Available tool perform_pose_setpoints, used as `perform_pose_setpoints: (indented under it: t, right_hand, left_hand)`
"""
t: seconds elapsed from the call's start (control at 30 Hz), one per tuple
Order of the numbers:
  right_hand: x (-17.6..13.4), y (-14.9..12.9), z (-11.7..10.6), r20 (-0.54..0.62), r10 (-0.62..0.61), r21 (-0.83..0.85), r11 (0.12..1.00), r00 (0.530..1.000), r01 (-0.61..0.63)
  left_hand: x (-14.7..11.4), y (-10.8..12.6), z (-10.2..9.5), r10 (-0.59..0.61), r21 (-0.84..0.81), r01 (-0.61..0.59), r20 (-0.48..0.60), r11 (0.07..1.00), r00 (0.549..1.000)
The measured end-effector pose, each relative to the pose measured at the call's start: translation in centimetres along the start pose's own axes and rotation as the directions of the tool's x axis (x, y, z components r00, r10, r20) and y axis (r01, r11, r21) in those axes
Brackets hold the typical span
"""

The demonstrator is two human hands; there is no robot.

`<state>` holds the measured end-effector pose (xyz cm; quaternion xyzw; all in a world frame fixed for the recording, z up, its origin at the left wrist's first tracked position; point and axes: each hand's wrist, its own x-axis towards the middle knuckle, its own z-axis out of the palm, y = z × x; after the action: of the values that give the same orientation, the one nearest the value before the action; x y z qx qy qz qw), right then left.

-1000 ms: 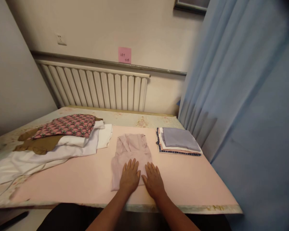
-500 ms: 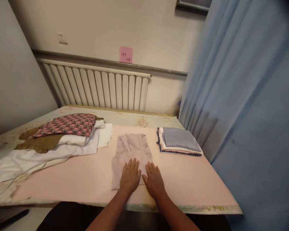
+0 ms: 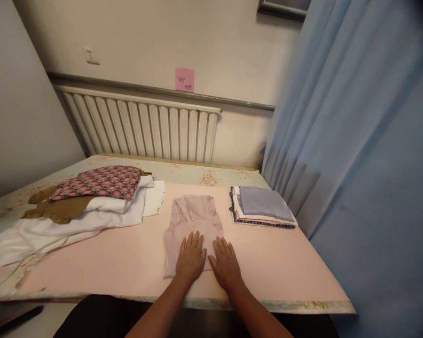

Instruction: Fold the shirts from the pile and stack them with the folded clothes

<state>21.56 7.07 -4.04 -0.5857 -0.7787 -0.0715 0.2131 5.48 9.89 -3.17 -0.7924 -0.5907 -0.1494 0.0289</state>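
A pale mauve garment [image 3: 193,213], folded into a narrow panel with a few creases near its far end, lies on the pink mat [image 3: 120,263] in front of me. My left hand [image 3: 191,258] rests flat on its near part, fingers spread and palm down. Beside it, my right hand [image 3: 225,263] lies flat too, over the garment's near right edge and partly on the mat. Neither hand grips the cloth. What is under the palms is hidden.
On the left, a loose heap holds a pink patterned cloth [image 3: 102,183], a brown garment [image 3: 58,211] and white garments [image 3: 66,234]. A folded stack topped by a grey-blue cloth [image 3: 264,203] sits to the right. A blue curtain [image 3: 338,131] borders the table's right side; a radiator [image 3: 141,124] stands behind.
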Motion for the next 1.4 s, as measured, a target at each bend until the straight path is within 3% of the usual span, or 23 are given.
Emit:
perform_pose_setpoints:
  t: [0.57, 1.03, 1.4]
  right_hand:
    - [0.0, 0.1, 0.0, 0.006, -0.003, 0.008, 1.0, 1.0, 0.003]
    - [0.0, 0.0, -0.3, 0.016, 0.004, 0.026, 1.0, 1.0, -0.005]
    - [0.1, 0.0, -0.3, 0.033, 0.008, 0.023, 1.0, 0.999, -0.008]
  left_hand:
    - [-0.1, 0.0, -0.1, 0.01, 0.009, -0.01, -0.012, 1.0, 1.0]
    - [0.9, -0.5, -0.3, -0.04, 0.029, 0.038, 0.067, 0.999, 0.997]
    - [2.1, -1.7, 0.2, -0.052, 0.067, 0.05, 0.032, 0.997, 0.998]
